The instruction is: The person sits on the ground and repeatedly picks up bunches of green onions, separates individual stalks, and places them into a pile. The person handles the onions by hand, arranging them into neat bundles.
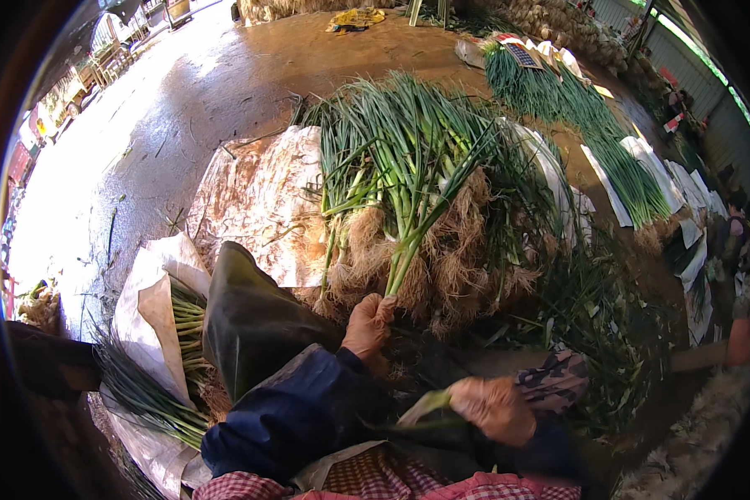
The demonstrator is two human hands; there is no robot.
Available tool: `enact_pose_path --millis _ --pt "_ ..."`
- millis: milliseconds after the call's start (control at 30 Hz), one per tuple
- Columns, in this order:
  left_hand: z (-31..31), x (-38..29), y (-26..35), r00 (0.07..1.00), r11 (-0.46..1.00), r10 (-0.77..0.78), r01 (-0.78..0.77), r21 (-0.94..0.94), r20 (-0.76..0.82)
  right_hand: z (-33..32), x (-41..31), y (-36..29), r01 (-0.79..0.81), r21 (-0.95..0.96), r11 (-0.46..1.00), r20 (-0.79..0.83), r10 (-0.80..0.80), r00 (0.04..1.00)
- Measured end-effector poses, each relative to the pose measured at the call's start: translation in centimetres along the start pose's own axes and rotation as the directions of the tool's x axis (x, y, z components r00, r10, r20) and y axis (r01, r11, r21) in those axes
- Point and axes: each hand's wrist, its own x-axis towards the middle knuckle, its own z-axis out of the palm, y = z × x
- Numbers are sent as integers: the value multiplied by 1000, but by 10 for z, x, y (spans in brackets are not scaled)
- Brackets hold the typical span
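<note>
Closed around the lower stems of a few green onions [406, 250], my left hand [367, 326] is at the centre, with the leaves fanning upward. A large heap of green onions [412, 131] with brown stringy roots [469, 250] lies just beyond it. My right hand [494, 409], lower right and slightly blurred, pinches a pale green strip of onion leaf or sheath [425, 406]. The two hands are apart. Wrapped in white sheeting [156, 312] at the lower left are more green onions [190, 331].
A stained pale sheet [262, 206] lies on the wet floor [181, 112] left of the heap. Loose leaf scraps [600, 325] spread at the right. Farther right, long rows of green onions [625, 162] rest beside white sheets. A yellow bag [355, 19] lies at the top.
</note>
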Motion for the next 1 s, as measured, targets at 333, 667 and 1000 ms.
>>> enact_pose_path --millis 333,667,1000 --pt "4 -31 13 880 548 447 -410 729 159 -87 216 76 8 70 998 -758 48 650" --pt "5 -50 19 916 786 -282 392 -478 287 1 159 77 115 771 627 -265 150 952" --pt "-6 -30 22 966 796 -229 255 -549 118 0 100 84 -97 235 967 -276 162 947"
